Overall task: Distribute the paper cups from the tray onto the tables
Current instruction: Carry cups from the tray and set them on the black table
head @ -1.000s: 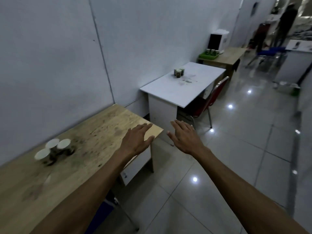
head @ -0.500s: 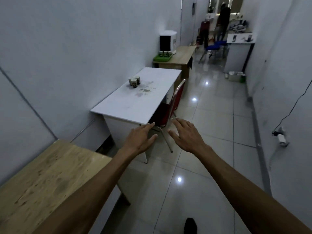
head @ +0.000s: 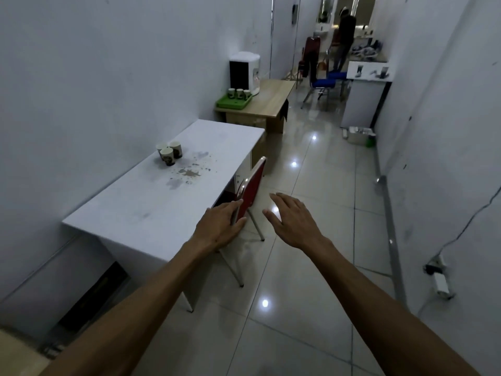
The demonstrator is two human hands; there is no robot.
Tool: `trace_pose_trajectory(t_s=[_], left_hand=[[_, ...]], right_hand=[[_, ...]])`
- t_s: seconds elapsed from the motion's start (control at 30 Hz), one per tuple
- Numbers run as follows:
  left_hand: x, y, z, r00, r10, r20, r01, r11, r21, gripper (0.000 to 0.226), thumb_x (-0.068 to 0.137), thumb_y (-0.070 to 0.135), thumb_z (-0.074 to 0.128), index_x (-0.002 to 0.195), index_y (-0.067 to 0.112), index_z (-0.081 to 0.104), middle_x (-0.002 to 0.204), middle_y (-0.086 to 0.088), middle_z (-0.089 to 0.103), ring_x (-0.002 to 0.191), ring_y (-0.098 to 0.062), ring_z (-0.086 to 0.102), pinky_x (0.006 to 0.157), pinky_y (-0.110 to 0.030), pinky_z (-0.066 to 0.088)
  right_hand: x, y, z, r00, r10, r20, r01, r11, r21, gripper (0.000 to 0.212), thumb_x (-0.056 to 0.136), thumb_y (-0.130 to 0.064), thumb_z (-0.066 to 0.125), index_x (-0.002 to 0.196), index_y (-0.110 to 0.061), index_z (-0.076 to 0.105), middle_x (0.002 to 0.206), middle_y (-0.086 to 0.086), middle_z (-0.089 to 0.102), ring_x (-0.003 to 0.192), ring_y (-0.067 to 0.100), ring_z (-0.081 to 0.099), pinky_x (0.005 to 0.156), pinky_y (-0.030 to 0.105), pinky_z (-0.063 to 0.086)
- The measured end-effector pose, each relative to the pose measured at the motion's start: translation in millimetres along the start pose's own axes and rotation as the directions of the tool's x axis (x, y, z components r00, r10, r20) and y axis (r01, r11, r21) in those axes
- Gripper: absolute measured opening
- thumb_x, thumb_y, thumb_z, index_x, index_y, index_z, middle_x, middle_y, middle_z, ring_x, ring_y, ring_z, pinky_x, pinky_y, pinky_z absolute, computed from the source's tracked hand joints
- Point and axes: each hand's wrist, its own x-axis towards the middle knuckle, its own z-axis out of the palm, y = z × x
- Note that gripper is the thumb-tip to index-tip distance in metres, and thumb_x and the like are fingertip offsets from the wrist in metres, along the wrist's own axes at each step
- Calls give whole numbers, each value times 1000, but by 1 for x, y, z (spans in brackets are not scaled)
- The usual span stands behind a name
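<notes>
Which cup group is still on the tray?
The three paper cups on the green plastic tray, on the far wooden table beside the white water dispenser. The nearer three paper cups stand directly on the white table.

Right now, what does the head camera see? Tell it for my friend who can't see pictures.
Two empty hands, left and right, reach forward down a corridor beside a white table holding three paper cups. A red chair is tucked under it. Farther on, a green tray with three more cups sits on a wooden table beside a water dispenser.

White walls (head: pixel 108 63); glossy tiled floor (head: pixel 311 267); red chair (head: pixel 252 185).
</notes>
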Motion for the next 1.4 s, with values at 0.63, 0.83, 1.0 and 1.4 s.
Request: trace_pose_trajectory(t_s=[0.63,0.83,1.0,1.4], left_hand=[[491,9,33,999,-19,-29,15,992,-126,60,96,53,54,150,32,41,153,-1,47,137,-24,49,114,-45,41],[634,10,47,997,-39,-71,31,994,-105,59,96,50,55,150,28,42,154,-2,47,138,-25,49,112,-44,40],[764,18,70,994,-62,-88,51,991,-126,57,98,46,55,150,28,41,155,-1,45,141,-24,45,114,-42,38],[1030,16,69,962,-232,-142,200,958,-207,54,97,44,58,146,24,48,141,-3,59,125,-24,59,101,-38,50]], right_hand=[[423,225,-29,1000,22,-17,-21,997,73,60,105,-51,35,156,-19,30,159,5,35,147,23,31,118,41,30],[555,302,-35,1000,-19,-26,21,997,75,58,105,-49,37,154,-18,32,158,6,38,145,24,34,115,42,34],[673,374,-45,998,-65,-12,66,990,121,59,105,-49,37,155,-18,31,157,7,38,144,24,36,114,43,38],[959,490,-67,972,-228,53,216,961,171,50,104,-43,45,147,-17,39,145,10,48,132,26,46,102,41,47]])
